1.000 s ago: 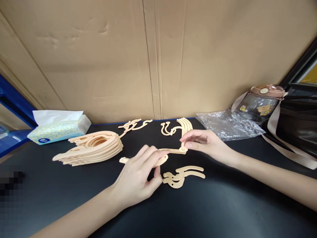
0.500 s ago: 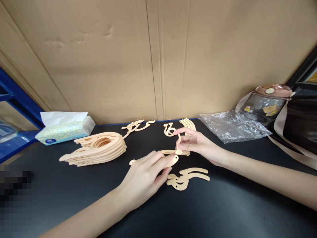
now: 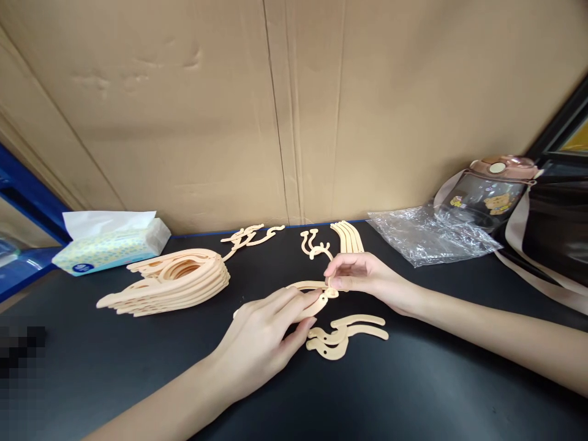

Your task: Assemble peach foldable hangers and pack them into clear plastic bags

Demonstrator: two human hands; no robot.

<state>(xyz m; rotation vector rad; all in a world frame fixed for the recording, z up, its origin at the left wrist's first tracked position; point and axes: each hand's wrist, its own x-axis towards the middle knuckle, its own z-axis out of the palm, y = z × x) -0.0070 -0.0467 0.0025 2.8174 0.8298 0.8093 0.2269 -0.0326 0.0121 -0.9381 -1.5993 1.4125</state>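
Observation:
My left hand (image 3: 271, 327) is closed on a flat beige plastic hanger arm (image 3: 316, 307), whose end with a small round hole sticks out past the fingertips. My right hand (image 3: 367, 283) pinches a beige hanger hook (image 3: 331, 293) between thumb and fingers. The hook's rounded base is right beside the arm's holed end; whether they touch I cannot tell. Behind the fingers lies another curved arm (image 3: 305, 285), partly hidden. Just in front of the hands, overlapping loose hanger arms (image 3: 331, 349) lie on the black table (image 3: 413, 392).
A stack of beige hangers (image 3: 184, 282) sits at left, near a tissue pack (image 3: 110, 245). Farther back are loose hooks (image 3: 250, 236), more hooks (image 3: 310, 242) and a row of curved arms (image 3: 346, 236). At right lie a clear plastic bag (image 3: 427, 236) and a strapped bottle (image 3: 489, 196).
My right hand has lowered the hook toward the arm in my left hand, and its base is now nearer the holed end. My left hand keeps its grip; the view has shifted slightly.

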